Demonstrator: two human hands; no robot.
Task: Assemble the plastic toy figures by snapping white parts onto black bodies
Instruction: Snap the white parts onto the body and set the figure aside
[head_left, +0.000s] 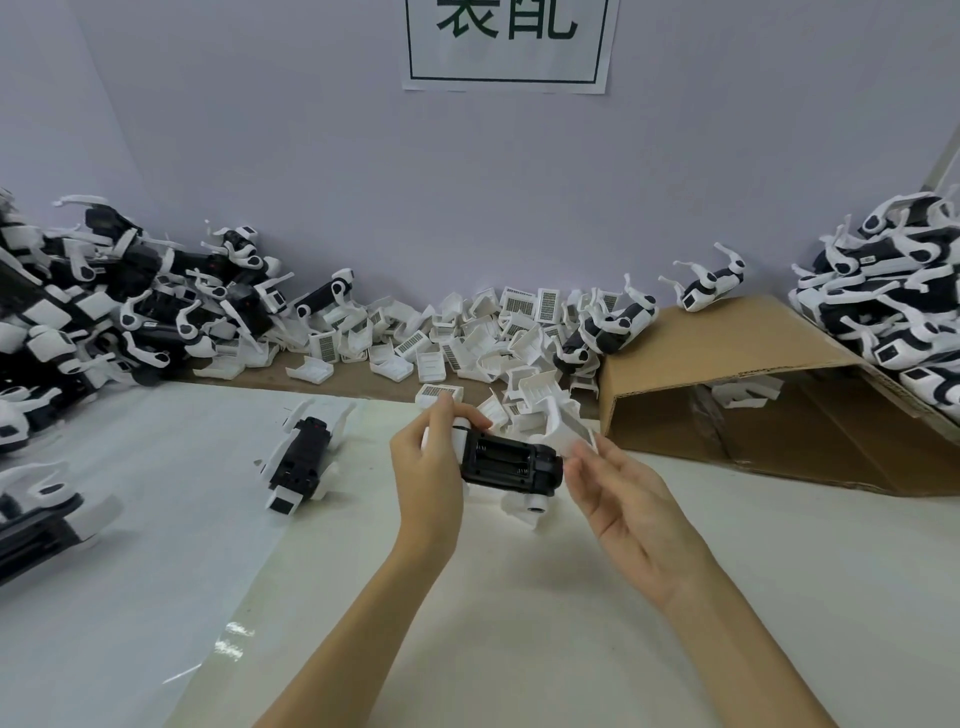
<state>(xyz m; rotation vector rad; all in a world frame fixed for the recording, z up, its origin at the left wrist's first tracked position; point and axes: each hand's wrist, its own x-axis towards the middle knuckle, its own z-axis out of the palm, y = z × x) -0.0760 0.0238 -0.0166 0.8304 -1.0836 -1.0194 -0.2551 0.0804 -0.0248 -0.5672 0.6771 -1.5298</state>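
Note:
My left hand (431, 467) grips the white end of a black toy body (511, 462), held level above the table with its open battery bay facing me. My right hand (623, 499) pinches a white plastic cover part (563, 426) between thumb and fingertips at the body's right end, tilted up and touching it. A white leg with a round joint (530, 504) hangs under the body. Another black-and-white figure (301, 457) lies on the table to the left of my hands.
A heap of loose white cover parts (467, 332) lies along the back wall. Piles of figures stand at the left (104, 312) and the far right (893, 301). A tipped cardboard box (753, 374) sits at the right. One more figure (47, 514) lies at the left edge.

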